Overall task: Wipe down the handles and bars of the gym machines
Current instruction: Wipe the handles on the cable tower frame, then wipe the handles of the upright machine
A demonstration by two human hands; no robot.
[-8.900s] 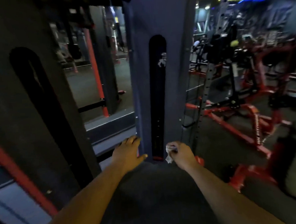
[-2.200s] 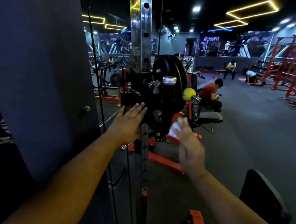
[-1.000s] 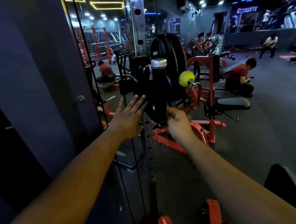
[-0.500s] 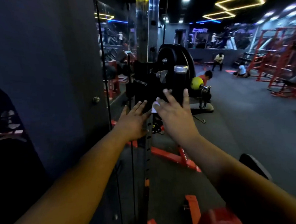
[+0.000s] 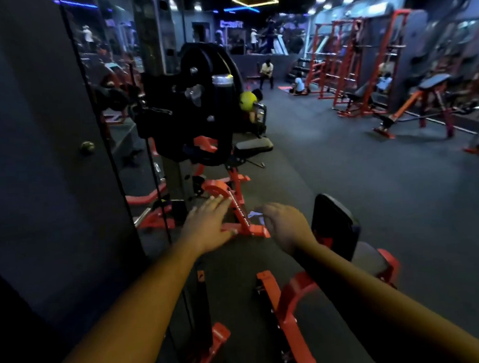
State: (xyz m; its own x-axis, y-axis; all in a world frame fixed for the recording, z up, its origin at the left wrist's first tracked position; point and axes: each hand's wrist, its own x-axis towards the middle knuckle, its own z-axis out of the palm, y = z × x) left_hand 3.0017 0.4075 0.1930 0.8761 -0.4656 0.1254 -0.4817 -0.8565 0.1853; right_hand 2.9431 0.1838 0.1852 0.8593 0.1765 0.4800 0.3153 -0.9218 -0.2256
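1. While standing beside a dark panel [image 5: 44, 165], a person is reaching both bare forearms forward over the grey gym floor [image 5: 374, 201], above a red machine frame [image 5: 290, 299] at the bottom of the head view.
2. Fingers straight and spread, the left hand [image 5: 207, 228] is hovering flat in front of a red floor bracket [image 5: 240, 217], holding nothing.
3. Fingers curled, the right hand [image 5: 285, 223] is pinching a small pale cloth [image 5: 256, 215], which is showing just past its fingertips, apart from any machine; a black seat pad [image 5: 333, 226] is standing just to its right.
4. Farther ahead, a black weight plate [image 5: 206, 71] is hanging on the cable machine's carriage, with a chrome-capped black handle [image 5: 223, 98] and a yellow ball [image 5: 248, 101] beside it.
5. Across the hall, red racks [image 5: 348, 56] are lining the wall and several people are sitting, blurred.
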